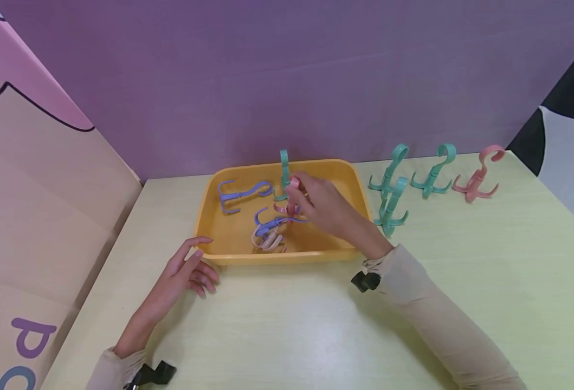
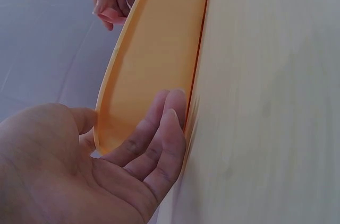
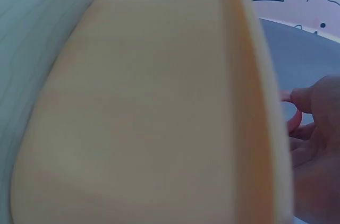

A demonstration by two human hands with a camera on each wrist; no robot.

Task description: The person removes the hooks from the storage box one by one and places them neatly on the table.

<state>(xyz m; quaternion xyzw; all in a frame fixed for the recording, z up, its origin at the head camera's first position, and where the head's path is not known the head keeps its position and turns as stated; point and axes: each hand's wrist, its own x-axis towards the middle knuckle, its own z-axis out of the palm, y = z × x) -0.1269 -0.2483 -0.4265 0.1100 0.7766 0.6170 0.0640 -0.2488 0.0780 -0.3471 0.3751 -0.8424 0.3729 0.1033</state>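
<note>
Fingers (image 1: 306, 180) of the right hand (image 1: 328, 208) pinch a pink hook (image 1: 291, 208).

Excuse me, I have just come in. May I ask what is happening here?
A person is handling plastic hooks. The right hand holds a pink hook within the yellow tray, while the left hand touches the tray's near left corner. Other hooks are in the tray, including a purple hook and a green hook. Three green hooks and another pink hook are outside, to its right.
</note>
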